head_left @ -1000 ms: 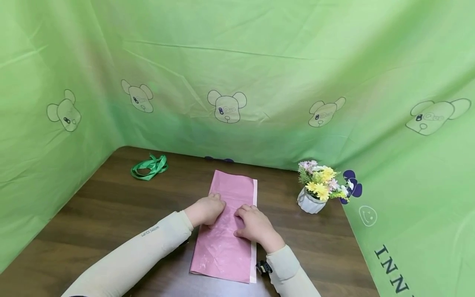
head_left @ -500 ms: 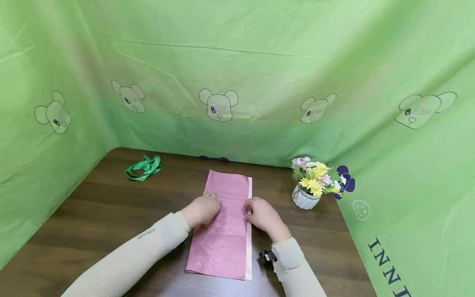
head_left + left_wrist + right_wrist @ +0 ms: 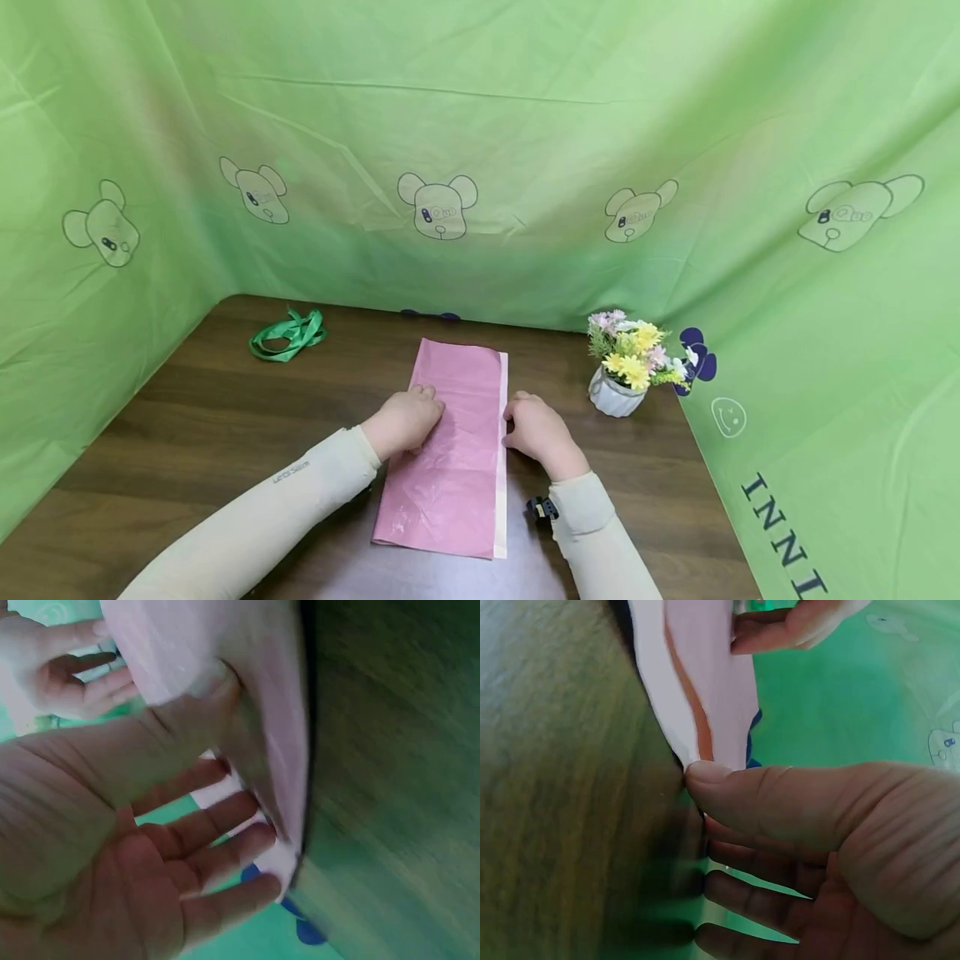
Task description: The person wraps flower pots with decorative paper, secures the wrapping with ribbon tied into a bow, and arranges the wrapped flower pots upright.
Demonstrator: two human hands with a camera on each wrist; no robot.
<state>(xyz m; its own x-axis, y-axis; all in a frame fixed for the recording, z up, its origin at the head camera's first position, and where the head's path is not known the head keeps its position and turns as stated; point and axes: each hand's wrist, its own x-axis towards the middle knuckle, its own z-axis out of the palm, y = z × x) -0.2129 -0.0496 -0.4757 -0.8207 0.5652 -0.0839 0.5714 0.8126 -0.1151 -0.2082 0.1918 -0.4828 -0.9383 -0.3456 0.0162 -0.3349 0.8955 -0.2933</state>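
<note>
A folded sheet of pink paper point(image 3: 450, 500) lies lengthwise on the table, with a white strip point(image 3: 500, 517) showing along its right side. My left hand point(image 3: 407, 419) rests at the left fold. In the left wrist view the thumb presses on the pink surface point(image 3: 165, 645), and the fairly straight fingers point(image 3: 217, 817) touch the edge. On the opposite side, my right hand point(image 3: 542, 428) pinches the border. The right wrist view shows its thumb on the white strip point(image 3: 660, 675), with a brown band beside it; the index finger is partly hidden below.
A coil of green ribbon point(image 3: 288, 335) lies at the back left of the table point(image 3: 225, 450). To the right stands a white pot point(image 3: 617, 395) of artificial flowers point(image 3: 633, 357). Green printed cloth point(image 3: 525, 125) hangs behind and on both sides.
My right hand has slid from the pink surface out to the white border and now pinches it. My left hand stays at the left fold. The head view has shifted slightly.
</note>
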